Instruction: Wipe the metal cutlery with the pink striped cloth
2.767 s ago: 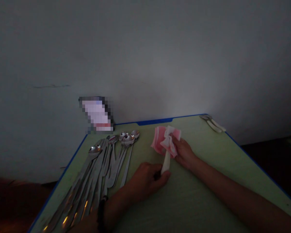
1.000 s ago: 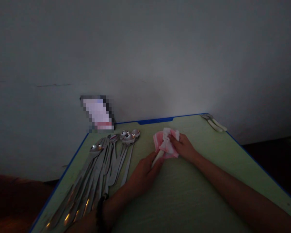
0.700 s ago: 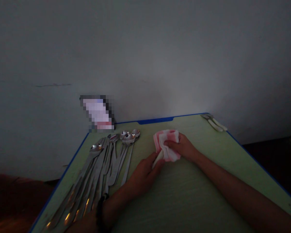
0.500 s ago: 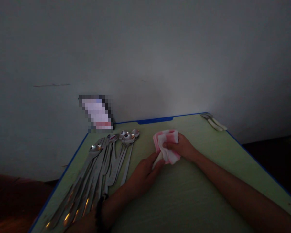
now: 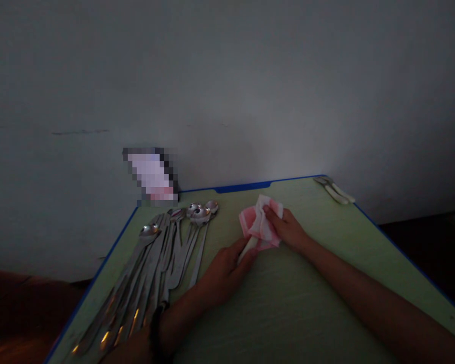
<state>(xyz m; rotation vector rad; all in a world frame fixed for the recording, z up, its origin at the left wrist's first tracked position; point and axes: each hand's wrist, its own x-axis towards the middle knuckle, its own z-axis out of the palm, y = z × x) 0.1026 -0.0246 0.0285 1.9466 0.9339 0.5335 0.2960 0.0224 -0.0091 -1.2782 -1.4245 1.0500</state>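
Observation:
My left hand (image 5: 225,270) is closed around the pale handle of a piece of cutlery (image 5: 249,245); its far end is hidden in a cloth. That pink and white cloth (image 5: 263,230) is bunched in my right hand (image 5: 290,230), thumb pressed on top, wrapped about the cutlery's hidden end. Left of my hands lies a pile of metal cutlery (image 5: 151,268), mostly long-handled pieces, with several shiny spoons (image 5: 200,215) at its far end. At the far right corner rest two pale-handled pieces of cutlery (image 5: 334,192), side by side.
A green table (image 5: 288,303) with a blue rim stands against a grey wall (image 5: 227,91). A phone-like device, its screen blurred out (image 5: 151,174), leans on the wall at the far left corner. Both table sides drop off into dark areas.
My right hand has shifted slightly, with the thumb further up the cloth. The cloth is folded differently, its upper edge raised. My left hand keeps its hold, almost still.

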